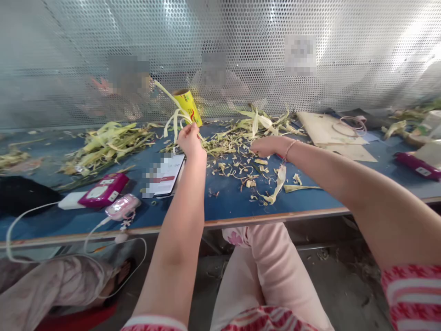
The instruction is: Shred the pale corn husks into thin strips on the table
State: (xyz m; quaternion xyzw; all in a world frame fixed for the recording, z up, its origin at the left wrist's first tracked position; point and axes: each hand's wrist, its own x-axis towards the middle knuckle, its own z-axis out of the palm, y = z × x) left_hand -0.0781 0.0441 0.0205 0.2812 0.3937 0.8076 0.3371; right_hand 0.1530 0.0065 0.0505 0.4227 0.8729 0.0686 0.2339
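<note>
My left hand point(190, 138) pinches a few pale green leaf strips point(176, 110) that fan upward, just in front of a leaning yellow tube point(188, 106). To its right, my right hand point(266, 147) is low over the scattered trimmings, fingers curled and pointing left; what it holds, if anything, is hidden. Pale husk leaves point(257, 123) lie right behind my right hand. Small curled scraps point(237, 171) cover the blue table point(220, 202) between and in front of both hands.
A lit phone point(167, 175) lies beside my left forearm. Further left are a husk pile point(106, 145), a magenta device point(105, 189), a pink case point(123, 207) and white cables. Cardboard sheets point(324, 128) lie at right. A perforated metal panel point(241, 27) stands behind. Another person's leg point(58, 285) shows lower left.
</note>
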